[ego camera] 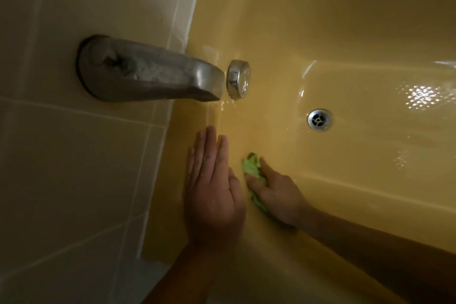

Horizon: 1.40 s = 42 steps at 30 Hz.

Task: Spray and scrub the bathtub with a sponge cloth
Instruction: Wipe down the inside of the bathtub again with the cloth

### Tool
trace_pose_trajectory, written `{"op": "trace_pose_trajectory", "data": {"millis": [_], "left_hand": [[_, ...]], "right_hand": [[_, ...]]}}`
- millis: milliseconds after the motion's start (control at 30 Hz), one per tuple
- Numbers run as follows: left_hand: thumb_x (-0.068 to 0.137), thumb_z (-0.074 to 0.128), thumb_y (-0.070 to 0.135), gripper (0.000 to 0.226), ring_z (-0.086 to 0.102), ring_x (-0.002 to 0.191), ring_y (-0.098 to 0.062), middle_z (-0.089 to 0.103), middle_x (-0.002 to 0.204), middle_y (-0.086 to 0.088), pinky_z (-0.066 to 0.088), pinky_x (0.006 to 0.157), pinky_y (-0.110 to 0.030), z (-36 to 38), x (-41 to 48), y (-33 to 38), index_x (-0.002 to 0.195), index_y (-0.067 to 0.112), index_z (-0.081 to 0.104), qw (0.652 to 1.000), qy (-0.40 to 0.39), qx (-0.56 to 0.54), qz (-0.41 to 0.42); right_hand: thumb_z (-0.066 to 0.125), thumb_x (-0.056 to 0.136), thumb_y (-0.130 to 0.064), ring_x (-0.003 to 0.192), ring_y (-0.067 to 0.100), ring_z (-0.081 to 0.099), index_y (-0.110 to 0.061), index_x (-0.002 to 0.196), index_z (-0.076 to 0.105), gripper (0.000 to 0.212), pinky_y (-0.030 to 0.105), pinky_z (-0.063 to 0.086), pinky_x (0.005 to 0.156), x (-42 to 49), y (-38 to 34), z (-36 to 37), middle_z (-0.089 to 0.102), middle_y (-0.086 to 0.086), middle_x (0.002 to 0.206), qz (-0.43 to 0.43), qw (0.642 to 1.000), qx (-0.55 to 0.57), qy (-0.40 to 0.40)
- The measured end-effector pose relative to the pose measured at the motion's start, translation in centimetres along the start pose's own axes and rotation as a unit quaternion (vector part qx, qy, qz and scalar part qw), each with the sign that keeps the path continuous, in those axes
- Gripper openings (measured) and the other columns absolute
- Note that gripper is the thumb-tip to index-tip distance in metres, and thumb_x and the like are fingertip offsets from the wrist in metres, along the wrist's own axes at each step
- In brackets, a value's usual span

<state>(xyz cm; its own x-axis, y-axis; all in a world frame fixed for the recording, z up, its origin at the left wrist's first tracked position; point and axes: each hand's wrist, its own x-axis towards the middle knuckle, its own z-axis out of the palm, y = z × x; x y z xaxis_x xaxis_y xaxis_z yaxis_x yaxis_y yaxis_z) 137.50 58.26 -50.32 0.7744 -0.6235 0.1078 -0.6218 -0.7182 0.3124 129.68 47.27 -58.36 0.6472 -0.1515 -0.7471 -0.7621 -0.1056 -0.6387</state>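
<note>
As the right hand (277, 196) grips it, sponge cloth (251, 168) points toward the faucet (153, 71).

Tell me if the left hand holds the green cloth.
No, the right hand grips the cloth; the left hand lies flat.

Glossy bathtub (320, 32), tarnished metal spout (148, 74)

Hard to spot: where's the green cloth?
In the head view, low centre: the right hand holds the green cloth against the bathtub, beside the flat left hand.
</note>
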Motion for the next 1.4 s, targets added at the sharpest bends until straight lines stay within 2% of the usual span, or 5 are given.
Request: {"op": "trace_pose_trajectory", "data": {"millis": [433,633,833,1100,1400], "left_hand": [[0.106,0.037,0.015,0.047,0.027,0.157,-0.013,0.045,0.160,-0.003,0.037,0.120,-0.055,0.0,5.3,-2.3,0.148,0.006,0.056,0.995,-0.046,-0.005,0.083],[0.114,0.018,0.032,0.055,0.018,0.160,-0.023,0.024,0.172,-0.004,0.030,0.124,-0.058,0.2,9.7,-3.1,0.160,0.008,0.037,0.986,-0.098,-0.016,0.133],[0.109,0.035,0.005,0.045,0.015,0.161,-0.022,0.032,0.165,-0.019,0.015,0.131,-0.040,1.6,13.2,-4.5,0.151,-0.008,0.043,0.976,-0.054,-0.025,0.209],[0.099,0.048,-0.011,0.040,0.041,0.148,-0.042,0.048,0.153,-0.026,0.036,0.120,-0.057,2.1,15.7,-3.1,0.138,-0.009,0.059,0.978,-0.001,-0.028,0.205],[0.100,0.047,-0.008,0.043,0.041,0.150,-0.037,0.047,0.156,-0.020,0.038,0.120,-0.054,1.8,16.5,-2.3,0.141,-0.005,0.059,0.983,-0.001,-0.009,0.185]], "right_hand": [[0.034,0.109,-0.047,0.135,0.035,0.051,-0.023,0.162,0.024,0.059,0.041,0.043,0.108,4.0,1.4,-0.7,0.041,0.014,0.160,0.116,0.992,0.049,-0.005],[0.036,0.102,-0.062,0.149,-0.005,0.026,-0.047,0.160,0.019,0.063,0.021,0.025,0.120,1.0,-5.0,1.5,0.025,-0.025,0.163,-0.161,0.959,0.183,0.143],[0.040,0.103,-0.063,0.140,0.028,0.048,-0.046,0.158,0.025,0.060,0.041,0.039,0.116,8.3,-1.7,0.0,0.045,0.004,0.159,0.112,0.967,0.209,0.092],[0.041,0.105,-0.056,0.151,0.001,0.030,-0.046,0.157,0.026,0.055,0.026,0.026,0.123,1.9,-6.3,0.9,0.032,-0.022,0.163,-0.217,0.928,0.230,0.197],[0.038,0.109,-0.045,0.158,0.030,0.011,-0.019,0.165,-0.001,0.073,0.052,0.003,0.127,16.7,4.3,0.5,0.007,0.010,0.172,0.104,0.970,0.155,0.157]]}}
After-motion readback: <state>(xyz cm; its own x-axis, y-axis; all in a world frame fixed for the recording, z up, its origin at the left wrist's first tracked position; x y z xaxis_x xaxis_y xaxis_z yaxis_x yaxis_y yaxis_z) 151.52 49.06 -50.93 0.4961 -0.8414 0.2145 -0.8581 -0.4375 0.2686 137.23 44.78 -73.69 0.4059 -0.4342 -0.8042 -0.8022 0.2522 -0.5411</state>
